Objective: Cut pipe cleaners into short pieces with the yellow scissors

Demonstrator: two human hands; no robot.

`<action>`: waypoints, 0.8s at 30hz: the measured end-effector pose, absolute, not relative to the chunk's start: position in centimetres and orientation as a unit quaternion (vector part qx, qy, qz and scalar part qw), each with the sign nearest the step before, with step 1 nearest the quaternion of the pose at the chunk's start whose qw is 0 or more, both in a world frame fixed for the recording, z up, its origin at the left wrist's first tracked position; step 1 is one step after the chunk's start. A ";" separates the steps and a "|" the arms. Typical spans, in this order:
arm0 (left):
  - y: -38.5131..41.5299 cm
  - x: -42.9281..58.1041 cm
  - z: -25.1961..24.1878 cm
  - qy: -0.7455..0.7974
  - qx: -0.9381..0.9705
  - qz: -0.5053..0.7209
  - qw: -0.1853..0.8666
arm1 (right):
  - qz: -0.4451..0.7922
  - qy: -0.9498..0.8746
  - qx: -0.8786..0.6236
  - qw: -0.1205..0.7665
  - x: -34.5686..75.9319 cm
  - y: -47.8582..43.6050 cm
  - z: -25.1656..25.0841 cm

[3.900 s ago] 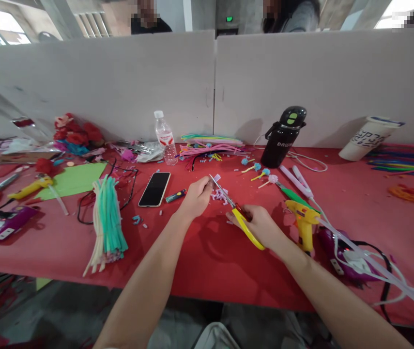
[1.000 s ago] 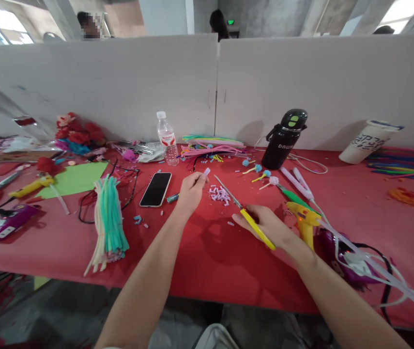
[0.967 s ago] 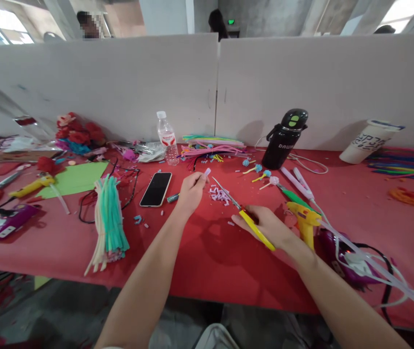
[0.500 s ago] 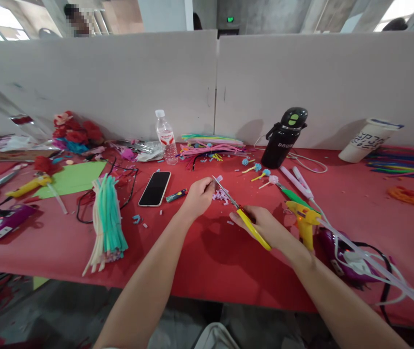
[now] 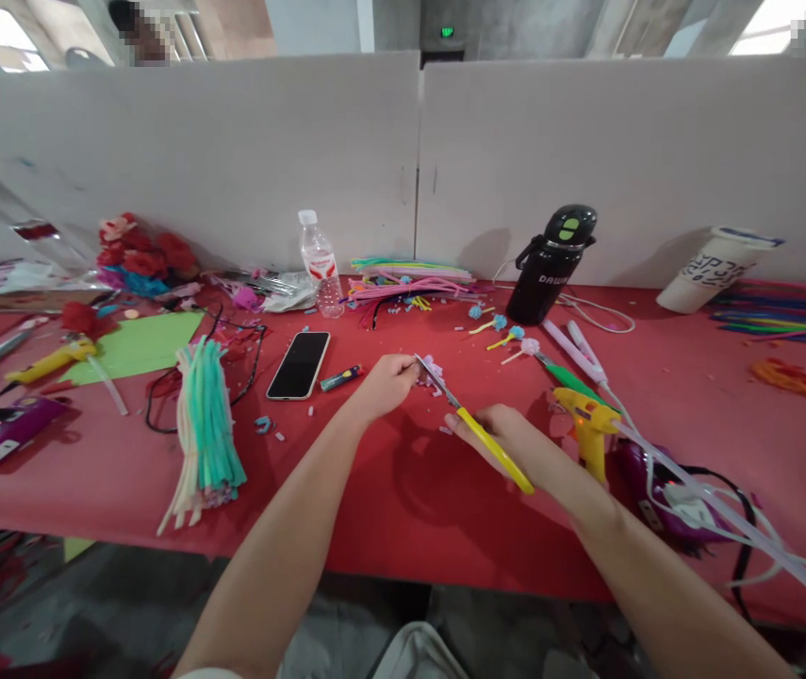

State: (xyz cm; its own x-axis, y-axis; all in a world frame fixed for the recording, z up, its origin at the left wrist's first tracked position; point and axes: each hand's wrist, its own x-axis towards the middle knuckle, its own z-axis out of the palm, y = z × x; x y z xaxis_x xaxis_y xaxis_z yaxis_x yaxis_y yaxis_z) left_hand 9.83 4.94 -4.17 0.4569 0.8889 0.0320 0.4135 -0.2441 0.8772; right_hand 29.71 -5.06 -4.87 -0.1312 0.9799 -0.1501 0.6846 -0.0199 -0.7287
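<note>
Near the middle of the table my left hand (image 5: 392, 382) is closed in a pinch; what its fingers grip is too small to make out. Yellow-handled scissors (image 5: 491, 447) are held by my right hand (image 5: 505, 434), and their blades reach up and left to the left fingertips. Just beyond the blades lies a small heap of lilac cut pieces (image 5: 432, 370), partly behind the blades. Several flower-like bits on short stems (image 5: 516, 335) lie in a row farther back. A glue stick-sized dark tube (image 5: 340, 378) and a phone (image 5: 299, 365) are left of my left hand.
A bundle of mint and cream pipe cleaners (image 5: 211, 434) lies at left. A yellow glue gun (image 5: 590, 424) with cords stands close to my right forearm. A black bottle (image 5: 551, 269), a water bottle (image 5: 321, 269) and a paper cup (image 5: 714, 272) stand along the white partition (image 5: 233, 160).
The scissor blades now look closed at my left fingertips. A lilac piece seen beside the blade tips no longer stands out apart from the heap. Both hands have barely moved.
</note>
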 end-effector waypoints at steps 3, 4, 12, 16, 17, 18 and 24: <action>5.6 9.7 -5.5 0.447 0.715 0.274 0.462 | 0.362 -0.663 -0.623 0.202 29.6 -4.4 -4.3; 5.8 9.6 -5.9 0.449 0.706 0.274 0.475 | 0.365 -0.662 -0.625 0.197 29.5 -4.2 -4.2; 6.1 9.3 -6.8 0.452 0.617 0.260 0.589 | 0.362 -0.653 -0.638 0.187 29.4 -3.3 -4.6; 6.0 9.4 -6.4 0.446 0.580 0.258 0.632 | 0.390 -0.631 -0.646 0.181 29.5 -3.1 -5.2; 6.0 9.3 -6.3 0.443 0.575 0.255 0.639 | 0.394 -0.627 -0.648 0.180 29.6 -3.1 -5.4; 6.0 9.3 -6.3 0.440 0.571 0.251 0.646 | 0.396 -0.626 -0.647 0.182 29.6 -3.0 -5.5; 6.2 9.0 -6.2 0.428 0.556 0.241 0.671 | 0.419 -0.615 -0.638 0.198 29.8 -3.0 -5.5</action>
State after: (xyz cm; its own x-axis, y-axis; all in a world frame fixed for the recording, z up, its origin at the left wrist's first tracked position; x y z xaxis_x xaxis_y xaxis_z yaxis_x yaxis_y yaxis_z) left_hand 9.01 6.19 -6.24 0.5177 0.7987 -0.3067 0.1534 0.2660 0.9517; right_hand 29.76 -3.03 -5.50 -0.1075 0.9503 -0.2923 0.6190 -0.1661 -0.7677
